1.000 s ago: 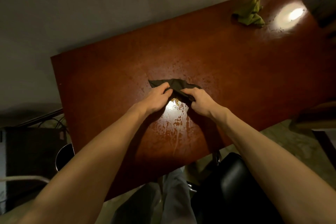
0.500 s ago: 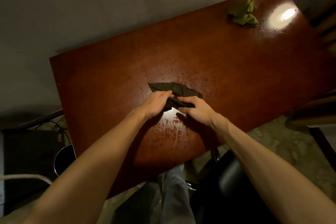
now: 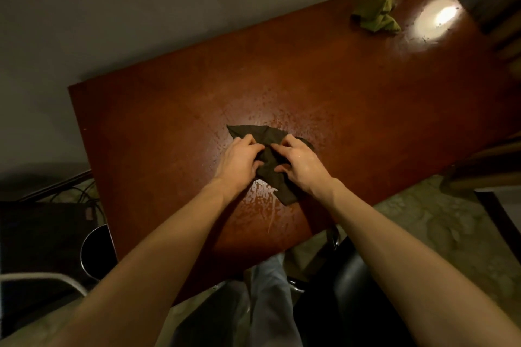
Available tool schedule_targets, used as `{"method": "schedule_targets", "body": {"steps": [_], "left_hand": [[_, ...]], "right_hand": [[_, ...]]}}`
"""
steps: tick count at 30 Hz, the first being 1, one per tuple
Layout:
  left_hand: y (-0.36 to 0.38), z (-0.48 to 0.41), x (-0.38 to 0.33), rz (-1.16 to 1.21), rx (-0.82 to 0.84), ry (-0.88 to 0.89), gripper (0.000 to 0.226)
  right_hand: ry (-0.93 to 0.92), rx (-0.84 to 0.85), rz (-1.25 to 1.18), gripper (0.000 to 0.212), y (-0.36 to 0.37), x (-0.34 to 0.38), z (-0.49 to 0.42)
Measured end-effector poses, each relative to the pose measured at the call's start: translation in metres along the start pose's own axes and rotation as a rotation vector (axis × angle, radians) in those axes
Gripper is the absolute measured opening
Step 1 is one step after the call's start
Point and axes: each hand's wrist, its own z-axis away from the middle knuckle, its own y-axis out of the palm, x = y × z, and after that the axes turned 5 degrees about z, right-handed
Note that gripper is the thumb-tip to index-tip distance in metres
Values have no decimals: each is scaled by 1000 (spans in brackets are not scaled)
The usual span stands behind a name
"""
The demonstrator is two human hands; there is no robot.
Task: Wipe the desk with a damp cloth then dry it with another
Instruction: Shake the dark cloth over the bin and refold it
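Note:
A dark olive cloth [image 3: 269,160] lies bunched in the middle of the reddish-brown desk [image 3: 158,127]. My left hand [image 3: 239,162] pinches its left side with curled fingers. My right hand [image 3: 303,165] grips its right side, thumb tucked into a fold. One corner of the cloth sticks out towards the desk's near edge below my right wrist. Water drops and a wet patch [image 3: 262,197] shine on the wood around and below the cloth. A crumpled light green cloth [image 3: 375,15] sits at the far right of the desk, untouched.
A bright lamp reflection [image 3: 439,20] glares on the desk beside the green cloth. A black chair [image 3: 352,284] stands at the desk's near edge by my legs. A dark round bin [image 3: 95,251] and cables sit on the floor to the left. Wooden furniture [image 3: 485,169] stands at the right.
Both hands have gathered the dark cloth, pulling it closer to me and bunching it between them. It was spread flatter on the far side of my fingers before.

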Motion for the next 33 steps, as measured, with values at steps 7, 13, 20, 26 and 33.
{"method": "schedule_targets", "body": {"steps": [7,13,20,26,33], "left_hand": [[3,-1,-15,29,-47,-79,27],[4,2,-19,307,-78,-190,27],[-5,0,-19,492,4,-280,39],[-11,3,-12,636,-18,-339,38],[-17,8,-9,686,-34,-401,23]], "right_hand": [[50,-96,-81,29,18,10,0],[49,-68,41,51,18,16,1],[9,63,76,19,15,23,-10],[-122,132,252,45,14,30,-12],[-21,136,280,55,15,45,-10]]}}
